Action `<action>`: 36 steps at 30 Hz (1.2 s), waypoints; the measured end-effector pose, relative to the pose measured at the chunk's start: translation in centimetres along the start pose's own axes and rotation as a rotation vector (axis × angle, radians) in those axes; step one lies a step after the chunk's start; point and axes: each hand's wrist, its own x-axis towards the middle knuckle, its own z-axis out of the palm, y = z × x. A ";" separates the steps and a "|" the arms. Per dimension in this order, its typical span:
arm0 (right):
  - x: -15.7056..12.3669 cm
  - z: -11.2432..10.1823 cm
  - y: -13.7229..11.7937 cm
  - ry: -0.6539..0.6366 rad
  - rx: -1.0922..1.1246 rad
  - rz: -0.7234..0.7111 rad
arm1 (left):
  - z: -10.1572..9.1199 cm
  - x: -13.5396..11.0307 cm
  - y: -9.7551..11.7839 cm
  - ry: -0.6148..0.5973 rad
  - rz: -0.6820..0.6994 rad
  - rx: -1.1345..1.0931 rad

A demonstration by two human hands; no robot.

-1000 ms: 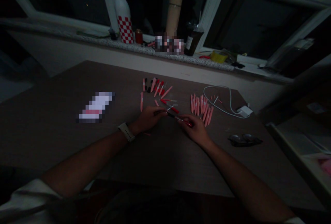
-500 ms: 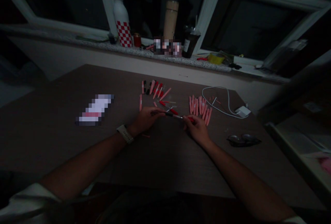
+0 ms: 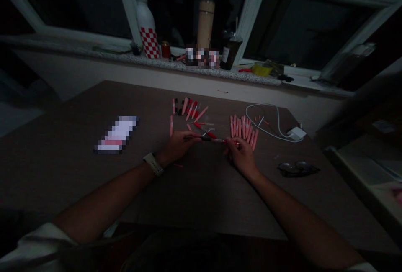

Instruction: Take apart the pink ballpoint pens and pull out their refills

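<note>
Between my hands a slim pen (image 3: 216, 140) is held level over the table, with a black part on the left, a clear middle and red on the right. My left hand (image 3: 179, 145) pinches its left end, which the fingers partly hide. The red end is gripped by the closed fingers of my right hand (image 3: 241, 155). Just beyond the hands lie a red pen part (image 3: 211, 135) and thin refill-like pieces (image 3: 204, 124). A row of pink pens (image 3: 240, 127) lies behind my right hand. More pink, red and black pen pieces (image 3: 188, 108) lie behind my left hand.
A blurred-out phone (image 3: 117, 135) is on the left of the table. At right are a white cable with a charger (image 3: 296, 134) and eyeglasses (image 3: 297, 169). A checkered bottle (image 3: 150, 39), tan flask (image 3: 205, 23) and dark cup (image 3: 230, 52) stand on the sill.
My right hand has shifted slightly on the red end, and more red now shows left of its fingertips. The left hand keeps its pinch. The camera view has moved a little.
</note>
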 end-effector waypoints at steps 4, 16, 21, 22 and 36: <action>0.3 0.0 0.4 -0.025 -0.060 0.011 | 0.2 0.0 0.2 0.002 0.014 -0.031; 0.3 0.3 0.6 0.030 0.009 -0.108 | 0.0 0.5 -0.8 0.058 -0.023 -0.086; 0.3 0.3 0.9 0.044 0.023 -0.099 | 0.1 0.5 -0.5 0.085 -0.035 -0.119; 0.3 0.3 1.0 0.047 0.030 -0.100 | 0.1 0.5 -0.3 0.091 -0.040 -0.120; 0.4 -0.2 0.6 -0.039 -0.104 0.019 | 0.1 0.3 -0.4 0.085 -0.035 -0.152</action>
